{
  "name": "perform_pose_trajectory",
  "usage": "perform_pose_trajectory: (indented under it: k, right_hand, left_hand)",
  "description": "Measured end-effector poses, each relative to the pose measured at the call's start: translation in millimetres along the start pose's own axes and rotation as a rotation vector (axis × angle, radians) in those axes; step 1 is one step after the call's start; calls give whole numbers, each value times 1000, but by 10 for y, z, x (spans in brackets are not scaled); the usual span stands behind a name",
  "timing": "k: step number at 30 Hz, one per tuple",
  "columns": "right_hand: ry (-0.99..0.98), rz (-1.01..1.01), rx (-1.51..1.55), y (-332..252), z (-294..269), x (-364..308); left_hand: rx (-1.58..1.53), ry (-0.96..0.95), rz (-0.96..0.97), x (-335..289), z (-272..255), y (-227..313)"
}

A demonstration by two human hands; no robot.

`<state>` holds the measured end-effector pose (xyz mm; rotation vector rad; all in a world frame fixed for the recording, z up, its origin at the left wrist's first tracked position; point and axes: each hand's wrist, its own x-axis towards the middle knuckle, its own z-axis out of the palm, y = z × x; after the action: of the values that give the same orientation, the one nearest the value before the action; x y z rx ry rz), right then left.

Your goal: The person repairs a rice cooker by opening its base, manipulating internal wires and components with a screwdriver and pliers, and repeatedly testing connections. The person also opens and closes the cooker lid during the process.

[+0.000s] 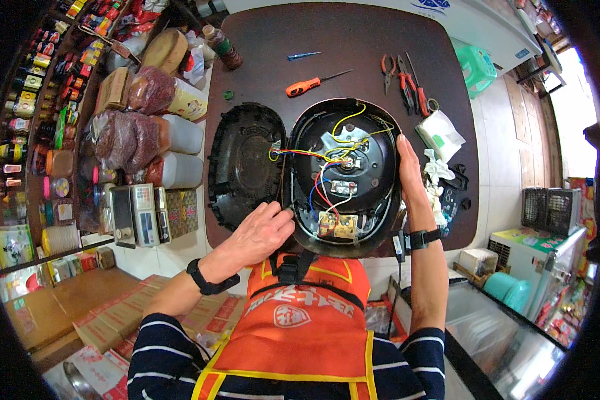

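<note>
On the dark table (260, 40) stands an opened rice cooker body (313, 150), its underside up, with yellow, red, blue and white wires and a small circuit board (339, 225) inside. Its black bottom cover (247, 170) lies to the left, inner side up, and wires run toward it. My left hand (263, 230) is at the near seam between cover and body, fingers curled and pressed together; whatever they pinch is hidden. Stretched flat along the body's right wall, my right hand (410, 170) touches it with straight fingers.
Behind the cooker lie an orange-handled screwdriver (307, 87), a blue bit (304, 56), pliers (389, 75) and red-handled cutters (407, 87). Small parts and crumpled tissue (437, 167) sit at the right. A bottle (221, 47) stands far left. Beyond the left edge are a scale (135, 213) and jars.
</note>
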<state>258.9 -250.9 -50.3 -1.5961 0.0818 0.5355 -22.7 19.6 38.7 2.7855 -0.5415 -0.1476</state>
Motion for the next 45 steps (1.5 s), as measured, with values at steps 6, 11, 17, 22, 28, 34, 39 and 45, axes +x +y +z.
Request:
perform_pose_trajectory:
  k: [6,11,17,22,28,34,39,45]
  right_hand:
    - [34,-54,-209,43,-59,-8]
    - [157,-206,-414,-194,-31,-220]
    - [-78,-1061,-942,-715,434,-1419]
    - [-450,-1099,-1589,-173,1433,-1884]
    - [-657,-962,-2057,221,1702,-1534]
    - [-787,-942,-2205,249,1857,-1456]
    - [-922,-865,-2229,287,1867,-1433]
    - [-764,-858,-2116,311,1877,-1398]
  left_hand:
    - [-113,181,-61,-75,-107,-42]
    - [-173,303,-150,-328,-257,-94]
    - [-284,556,-224,-573,-407,-173]
    - [-311,614,-183,-723,-502,-246]
    - [-357,636,-135,-964,-515,-334]
    - [-384,637,-125,-1083,-490,-492]
    - [-389,647,-117,-1113,-500,-619]
    - [-417,624,-114,-1155,-515,-720]
